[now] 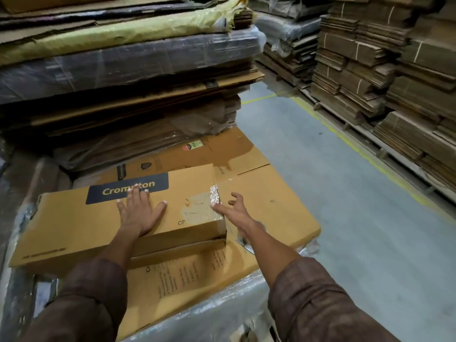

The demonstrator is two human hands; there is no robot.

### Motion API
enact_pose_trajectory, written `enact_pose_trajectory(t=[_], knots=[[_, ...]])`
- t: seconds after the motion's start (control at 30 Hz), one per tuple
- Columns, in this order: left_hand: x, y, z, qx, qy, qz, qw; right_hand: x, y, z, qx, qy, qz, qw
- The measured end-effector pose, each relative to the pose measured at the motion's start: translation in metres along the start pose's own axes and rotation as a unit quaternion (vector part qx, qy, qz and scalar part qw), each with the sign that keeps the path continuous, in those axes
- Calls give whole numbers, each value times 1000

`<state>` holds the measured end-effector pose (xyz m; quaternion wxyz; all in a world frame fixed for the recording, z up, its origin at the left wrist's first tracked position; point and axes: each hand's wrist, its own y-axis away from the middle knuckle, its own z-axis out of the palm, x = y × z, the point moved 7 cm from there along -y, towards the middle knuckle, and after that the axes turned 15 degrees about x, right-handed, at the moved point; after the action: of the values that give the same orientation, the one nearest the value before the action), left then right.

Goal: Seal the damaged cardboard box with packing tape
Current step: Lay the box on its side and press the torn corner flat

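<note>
Box [81, 218]: long, lying flat on a cardboard sheet [271, 201].
Left hand [138, 213]: grip spread, palm flat on box top.
Right hand [234, 206]: fingers spread, thumb touching crinkled tape [214, 195] at box's right end.

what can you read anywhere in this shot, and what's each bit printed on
"Crompton", partly covered by the left hand: dark label on the long box.
"CF": same box, by the torn patch under tape; the rest is torn off.
Line along the box's front edge: too blurred.
Paragraphs on the flat cardboard sheet beneath: too small.
Red round mark on the sheet behind: unreadable.
</note>
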<state>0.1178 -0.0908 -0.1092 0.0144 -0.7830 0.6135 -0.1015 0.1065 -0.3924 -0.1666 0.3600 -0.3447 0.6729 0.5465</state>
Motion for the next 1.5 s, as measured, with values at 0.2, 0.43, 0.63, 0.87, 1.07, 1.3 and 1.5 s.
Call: enact_pose_trajectory(t=[0.2, 0.43, 0.63, 0.87, 1.07, 1.3, 1.5], knots=[[-7, -2, 3, -6, 0, 7, 1000, -12, -15, 12, 6, -47, 5, 999], [-8, -2, 5, -1, 2, -14, 1000, 0, 2, 11, -16, -136, 69, 988], [45, -21, -15, 32, -7, -109, 994, 30, 6, 22, -88, -143, 101, 981], [153, -14, 24, 18, 36, 32, 999, 12, 6, 18, -71, -109, 91, 987], [144, -22, 29, 26, 17, 38, 999, 7, -13, 34, -90, -132, 77, 984], [147, -19, 30, 29, 6, 36, 999, 3, -25, 44, -52, -172, 91, 979], [149, -18, 30, 34, 2, 35, 999, -13, -28, 44, -39, -143, 62, 987]])
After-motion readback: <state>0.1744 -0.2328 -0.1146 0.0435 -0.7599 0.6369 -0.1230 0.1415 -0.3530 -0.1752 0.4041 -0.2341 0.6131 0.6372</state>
